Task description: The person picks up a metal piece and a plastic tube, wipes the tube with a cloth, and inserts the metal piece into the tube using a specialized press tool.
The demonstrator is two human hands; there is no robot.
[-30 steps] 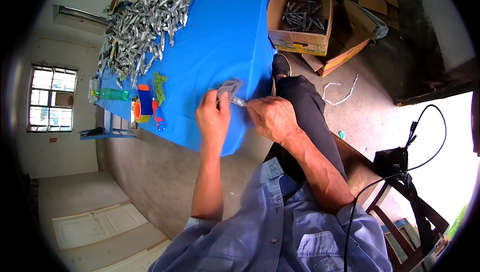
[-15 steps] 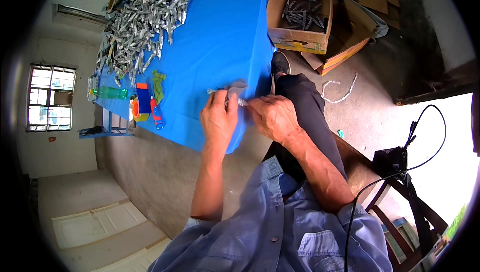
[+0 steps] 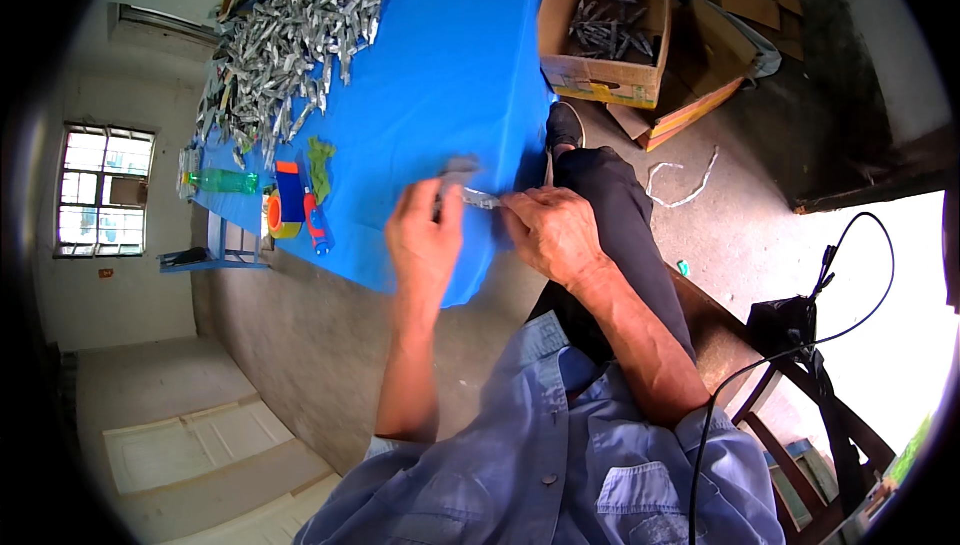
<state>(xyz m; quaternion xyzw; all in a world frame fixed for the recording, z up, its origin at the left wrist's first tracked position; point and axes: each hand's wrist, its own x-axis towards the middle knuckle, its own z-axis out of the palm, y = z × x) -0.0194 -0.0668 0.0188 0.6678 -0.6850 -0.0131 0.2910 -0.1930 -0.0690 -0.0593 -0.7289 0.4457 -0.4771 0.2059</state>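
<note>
A slim, silvery, crinkled strip (image 3: 484, 199) stretches between my two hands above the near end of the blue-covered table (image 3: 440, 75). My right hand (image 3: 556, 230) pinches its right end with the fingers closed. My left hand (image 3: 424, 230), partly smeared by motion, is closed around a soft grey piece that looks like cloth (image 3: 460, 167), at the strip's left end. Whether the left fingers also grip the strip is hidden. Similar silvery pieces lie in a large heap (image 3: 285, 55) on the far left of the table.
Left of my hands are a green bottle (image 3: 225, 182), a tape roll (image 3: 283, 215), a red-and-blue tool (image 3: 316, 223) and a crumpled green cloth (image 3: 320, 167). An open carton (image 3: 603, 80) with silvery pieces stands right of the table. A black cable (image 3: 790, 343) hangs at the right.
My left hand has moved slightly left, away from the right hand, with the grey piece. More of the silvery strip now shows between them. My right hand has barely moved.
</note>
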